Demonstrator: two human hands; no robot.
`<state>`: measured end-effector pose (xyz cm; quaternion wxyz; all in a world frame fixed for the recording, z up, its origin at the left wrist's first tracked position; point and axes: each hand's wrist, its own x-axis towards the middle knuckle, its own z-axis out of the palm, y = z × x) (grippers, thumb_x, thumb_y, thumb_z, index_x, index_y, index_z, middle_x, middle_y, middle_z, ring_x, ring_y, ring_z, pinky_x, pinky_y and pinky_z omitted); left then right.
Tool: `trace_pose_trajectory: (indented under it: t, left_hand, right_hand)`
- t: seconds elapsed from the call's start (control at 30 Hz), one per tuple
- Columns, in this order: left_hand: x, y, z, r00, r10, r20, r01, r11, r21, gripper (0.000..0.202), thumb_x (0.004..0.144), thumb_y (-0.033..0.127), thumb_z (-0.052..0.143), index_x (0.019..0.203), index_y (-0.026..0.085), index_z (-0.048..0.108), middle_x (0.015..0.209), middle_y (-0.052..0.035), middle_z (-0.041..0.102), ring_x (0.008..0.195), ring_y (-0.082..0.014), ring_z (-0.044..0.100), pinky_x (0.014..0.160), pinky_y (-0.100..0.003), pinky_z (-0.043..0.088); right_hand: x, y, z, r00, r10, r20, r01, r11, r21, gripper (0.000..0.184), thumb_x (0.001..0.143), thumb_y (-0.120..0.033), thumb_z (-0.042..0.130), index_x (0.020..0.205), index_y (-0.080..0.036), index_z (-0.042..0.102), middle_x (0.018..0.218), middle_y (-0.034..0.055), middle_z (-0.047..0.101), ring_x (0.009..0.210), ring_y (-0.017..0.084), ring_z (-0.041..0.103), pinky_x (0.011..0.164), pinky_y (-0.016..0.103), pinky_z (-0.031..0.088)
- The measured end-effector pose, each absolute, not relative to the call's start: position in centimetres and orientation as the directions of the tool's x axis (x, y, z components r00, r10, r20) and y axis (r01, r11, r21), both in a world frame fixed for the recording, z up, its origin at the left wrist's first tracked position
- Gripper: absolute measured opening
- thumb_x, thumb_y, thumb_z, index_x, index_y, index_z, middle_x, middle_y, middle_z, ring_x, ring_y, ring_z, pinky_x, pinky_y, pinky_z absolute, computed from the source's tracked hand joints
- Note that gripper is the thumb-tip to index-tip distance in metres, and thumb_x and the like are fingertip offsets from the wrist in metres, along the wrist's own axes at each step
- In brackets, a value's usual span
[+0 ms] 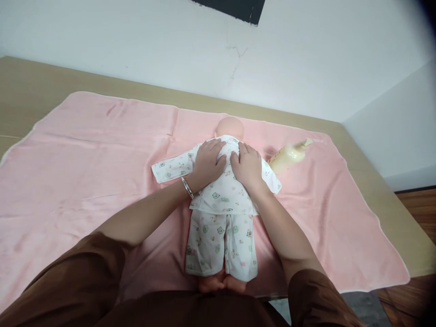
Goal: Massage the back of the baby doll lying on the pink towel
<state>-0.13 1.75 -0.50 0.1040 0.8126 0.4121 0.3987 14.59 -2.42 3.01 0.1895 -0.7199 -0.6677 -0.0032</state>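
Brown sleeves (81,277) nearest cam. L hand (208,161) & R hand (248,165) spread, palm-down on clothed doll (223,200), upper torso; doll flat on pink blanket (85,181). Step appar. pressing/smoothing; next move calls for light, even pressure.

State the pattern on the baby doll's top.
White top, small scattered green and pink prints; head view.

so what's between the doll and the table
The pink blanket: it is spread over the table, and the doll lies on top of it, as the head view shows.
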Motion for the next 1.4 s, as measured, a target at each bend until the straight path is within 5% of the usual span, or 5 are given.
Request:
trace_pose_trajectory:
  t: [0.23, 0.47, 0.67, 1.0, 1.4]
  left_hand:
    - [0.3, 1.6, -1.1, 0.267, 0.798, 0.541, 0.673, -0.556, 0.488, 0.045, 0.088, 0.029, 0.047, 0.129, 0.013, 0.055, 0.137, -0.0163, 0.058, 0.134, -0.0328, 0.047, 0.116, -0.053, 0.034]
    - [0.2, 1.2, -0.3, 0.346, 0.772, 0.533, 0.681, -0.597, 0.424, 0.043, 0.092, 0.028, 0.043, 0.131, 0.014, 0.055, 0.136, -0.0165, 0.057, 0.131, -0.0324, 0.049, 0.115, -0.056, 0.032]
    - [0.0, 0.5, 0.1, 0.366, 0.688, 0.627, 0.676, -0.659, 0.329, 0.033, 0.092, 0.024, 0.044, 0.116, 0.019, 0.066, 0.122, -0.0113, 0.067, 0.119, -0.0275, 0.059, 0.114, -0.051, 0.034]
    - [0.2, 1.7, -0.6, 0.332, 0.761, 0.557, 0.642, -0.615, 0.458, 0.044, 0.09, 0.025, 0.044, 0.13, 0.014, 0.057, 0.136, -0.0135, 0.059, 0.13, -0.0281, 0.051, 0.115, -0.048, 0.033]
    - [0.3, 0.8, -0.6, 0.232, 0.768, 0.597, 0.698, -0.559, 0.447, 0.036, 0.088, 0.029, 0.052, 0.12, 0.017, 0.062, 0.128, -0.0124, 0.065, 0.122, -0.0301, 0.056, 0.108, -0.049, 0.04]
  right_hand:
    - [14.6, -2.5, 3.5, 0.065, 0.961, 0.268, 0.984, -0.017, -0.179, 0.046, 0.098, -0.033, 0.034, 0.13, -0.008, 0.055, 0.12, 0.0178, 0.068, 0.113, 0.034, 0.06, 0.112, 0.053, 0.028]
    - [15.3, -1.9, 3.6, 0.003, 0.982, 0.191, 0.968, 0.045, -0.246, 0.055, 0.095, -0.028, 0.032, 0.147, -0.011, 0.04, 0.146, 0.0174, 0.051, 0.134, 0.034, 0.045, 0.116, 0.061, 0.023]
    - [14.3, -3.3, 4.2, -0.065, 0.971, 0.228, 0.99, 0.091, -0.104, 0.051, 0.096, -0.023, 0.031, 0.143, -0.009, 0.046, 0.143, 0.0204, 0.053, 0.136, 0.033, 0.046, 0.117, 0.063, 0.019]
    - [15.8, -1.7, 3.5, -0.016, 0.979, 0.205, 0.961, 0.072, -0.268, 0.054, 0.095, -0.032, 0.037, 0.145, -0.012, 0.044, 0.148, 0.0164, 0.051, 0.14, 0.031, 0.043, 0.117, 0.058, 0.024]
    - [14.1, -3.7, 4.7, -0.002, 0.975, 0.221, 0.988, 0.036, -0.152, 0.045, 0.1, -0.029, 0.03, 0.136, -0.015, 0.053, 0.137, 0.0163, 0.061, 0.133, 0.031, 0.051, 0.116, 0.058, 0.023]
